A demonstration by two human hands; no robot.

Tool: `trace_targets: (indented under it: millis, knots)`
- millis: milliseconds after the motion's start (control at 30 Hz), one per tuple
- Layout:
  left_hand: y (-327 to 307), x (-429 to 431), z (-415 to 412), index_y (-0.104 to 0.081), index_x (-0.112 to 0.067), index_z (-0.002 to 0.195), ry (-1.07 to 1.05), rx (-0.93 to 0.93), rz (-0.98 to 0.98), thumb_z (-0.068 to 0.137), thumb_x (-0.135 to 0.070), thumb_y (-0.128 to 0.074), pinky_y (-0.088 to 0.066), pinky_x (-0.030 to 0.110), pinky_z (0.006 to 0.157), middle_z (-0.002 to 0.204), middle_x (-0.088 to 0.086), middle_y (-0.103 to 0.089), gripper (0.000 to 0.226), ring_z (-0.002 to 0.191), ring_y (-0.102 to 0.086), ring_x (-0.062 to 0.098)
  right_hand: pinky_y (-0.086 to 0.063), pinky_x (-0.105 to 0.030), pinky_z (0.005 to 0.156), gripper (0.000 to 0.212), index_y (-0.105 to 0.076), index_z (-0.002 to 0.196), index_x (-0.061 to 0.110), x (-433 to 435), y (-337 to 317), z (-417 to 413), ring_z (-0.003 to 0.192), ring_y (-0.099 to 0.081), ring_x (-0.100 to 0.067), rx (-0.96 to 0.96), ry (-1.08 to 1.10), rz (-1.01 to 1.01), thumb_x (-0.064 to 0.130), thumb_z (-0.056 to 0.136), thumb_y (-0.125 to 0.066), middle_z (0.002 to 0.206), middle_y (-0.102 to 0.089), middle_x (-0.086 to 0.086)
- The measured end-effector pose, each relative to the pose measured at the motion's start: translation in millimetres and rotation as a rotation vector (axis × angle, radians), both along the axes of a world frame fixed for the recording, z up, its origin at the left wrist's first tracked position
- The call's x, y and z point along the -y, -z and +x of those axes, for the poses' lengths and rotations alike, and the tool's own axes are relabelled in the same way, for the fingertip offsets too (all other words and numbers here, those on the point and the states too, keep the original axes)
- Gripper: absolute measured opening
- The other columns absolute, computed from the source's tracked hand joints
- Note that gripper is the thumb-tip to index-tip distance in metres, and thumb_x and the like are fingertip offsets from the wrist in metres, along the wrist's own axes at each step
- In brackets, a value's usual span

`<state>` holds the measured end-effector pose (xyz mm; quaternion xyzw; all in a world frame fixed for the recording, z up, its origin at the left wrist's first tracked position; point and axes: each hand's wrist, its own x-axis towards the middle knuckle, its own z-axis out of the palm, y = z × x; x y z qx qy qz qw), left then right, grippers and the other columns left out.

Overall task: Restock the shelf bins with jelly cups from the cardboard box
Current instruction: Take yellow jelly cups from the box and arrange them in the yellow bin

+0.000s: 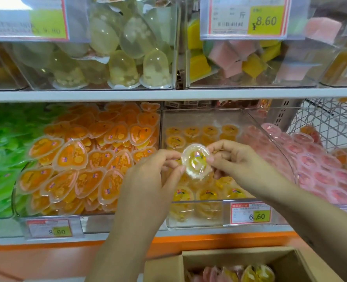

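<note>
1. Head view: both hands are meeting in front of the lower shelf row, clamped on one round yellow jelly cup [196,163] between them.
2. The left hand [148,176] is pinching the cup's left rim with thumb and fingertips.
3. The right hand [235,159] is pinching the right rim, its other fingers curling behind the cup.
4. The cup is facing the camera lid-first, hanging in the air over a clear bin [205,119].
5. That bin is sitting directly behind and below the hands, and yellow cups [207,195] are lying in rows inside it.
6. A price tag [250,213] reading 6.60 is hanging on the bin's front, below the right hand.
7. A cardboard box [235,254] is standing open below the right forearm, showing pink and yellow cups [256,272] inside.
8. Left of the left hand, heart-shaped orange cups [73,155] are filling the next bin.
9. Further left, green packs [1,151] are blurring together.
10. Right of the right hand, round pink cups [315,165] are piling up.
11. Above both hands, a white shelf board [107,95] is carrying bins of pale dome-shaped cups [123,68].
</note>
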<state>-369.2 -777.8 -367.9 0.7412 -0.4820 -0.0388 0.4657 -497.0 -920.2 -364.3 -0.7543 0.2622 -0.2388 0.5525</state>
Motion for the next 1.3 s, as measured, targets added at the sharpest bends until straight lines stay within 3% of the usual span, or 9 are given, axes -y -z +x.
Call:
trace_targets:
  millis: [167,267,433,533,667,833,1067,1200,1300]
  knots:
    - [4.6,-3.2,15.3,-0.065,-0.031,0.111,-0.036,0.17,0.126,0.086,-0.027,-0.063,-0.039,0.031,0.096,0.108,-0.025,-0.047,0.026,0.111,-0.046,0.001,-0.044,-0.025,0.052,0.009,-0.061,0.091,0.011,65.3,24.1,29.3,0.046,-0.045,-0.011,-0.153,0.334,-0.036,0.004,0.092,-0.055,0.064,-0.054,-0.003]
    - [6.9,-1.6,14.2,-0.065,-0.03,0.114,-0.009,0.205,0.169,0.087,-0.025,-0.063,-0.04,0.035,0.1,0.113,-0.022,-0.047,0.027,0.115,-0.047,0.006,-0.046,-0.037,0.061,0.025,-0.059,0.071,0.016,91.3,31.6,47.7,0.053,-0.043,-0.019,-0.345,0.336,-0.093,0.002,0.089,-0.049,0.074,-0.055,-0.011]
    - [10.5,1.8,16.5,-0.065,-0.03,0.114,-0.013,0.218,0.147,0.087,-0.024,-0.063,-0.042,0.042,0.099,0.118,-0.016,-0.052,0.028,0.114,-0.049,0.008,-0.037,-0.016,0.042,0.018,-0.063,0.085,0.011,98.6,36.9,72.8,0.052,-0.042,-0.011,-0.492,0.337,-0.153,0.002,0.092,-0.048,0.076,-0.062,-0.003]
    - [13.9,3.1,16.9,-0.066,-0.029,0.112,-0.018,0.253,0.124,0.085,-0.022,-0.066,-0.045,0.044,0.095,0.117,-0.014,-0.054,0.028,0.111,-0.052,0.011,-0.036,-0.013,0.045,0.022,-0.067,0.105,0.003,101.8,37.7,77.5,0.064,-0.048,-0.013,-0.54,0.313,-0.22,0.004,0.092,-0.05,0.108,-0.067,-0.014]
    - [16.4,4.9,16.9,-0.068,-0.028,0.109,-0.038,0.284,0.109,0.082,-0.02,-0.07,-0.048,0.046,0.09,0.115,-0.011,-0.056,0.029,0.107,-0.056,0.014,-0.034,-0.006,0.045,0.025,-0.062,0.115,0.007,104.3,40.8,79.6,0.072,-0.05,-0.016,-0.501,0.345,-0.244,0.015,0.091,-0.058,0.117,-0.064,-0.015]
    - [16.1,5.5,12.6,-0.068,-0.027,0.106,-0.057,0.355,0.091,0.08,-0.019,-0.073,-0.044,0.042,0.087,0.115,-0.008,-0.058,0.029,0.108,-0.056,0.018,-0.045,-0.029,0.088,0.038,-0.058,0.125,0.007,91.0,33.0,62.5,0.109,-0.059,-0.029,-0.586,0.34,-0.416,0.027,0.092,-0.058,0.124,-0.061,-0.014]
    - [20.8,-16.5,-25.6,-0.066,-0.019,0.105,0.099,0.466,-0.103,0.091,-0.016,-0.048,-0.052,0.039,0.072,0.105,-0.005,-0.059,0.023,0.092,-0.06,0.017,-0.031,-0.003,0.063,0.017,-0.07,0.102,0.011,1.1,21.5,-29.7,0.066,-0.051,0.017,-0.102,0.366,-0.746,0.013,0.085,-0.065,0.082,-0.067,0.014]
    - [51.0,-34.2,-56.1,-0.064,-0.021,0.102,0.296,0.491,-0.014,0.089,-0.018,-0.041,-0.054,0.033,0.063,0.1,-0.006,-0.062,0.027,0.084,-0.064,0.016,-0.032,-0.001,0.061,0.012,-0.068,0.092,0.013,-46.9,44.7,-89.4,0.064,-0.048,0.015,0.05,0.413,-0.8,0.013,0.085,-0.06,0.063,-0.05,0.029]
    - [95.4,-43.0,-73.0,-0.065,-0.024,0.103,0.348,0.376,0.149,0.091,-0.017,-0.045,-0.051,0.031,0.069,0.099,-0.009,-0.061,0.024,0.083,-0.062,0.015,-0.031,-0.003,0.063,0.016,-0.068,0.091,0.009,-63.1,74.6,-114.7,0.067,-0.047,0.018,0.053,0.394,-0.803,0.019,0.087,-0.056,0.072,-0.051,0.022]
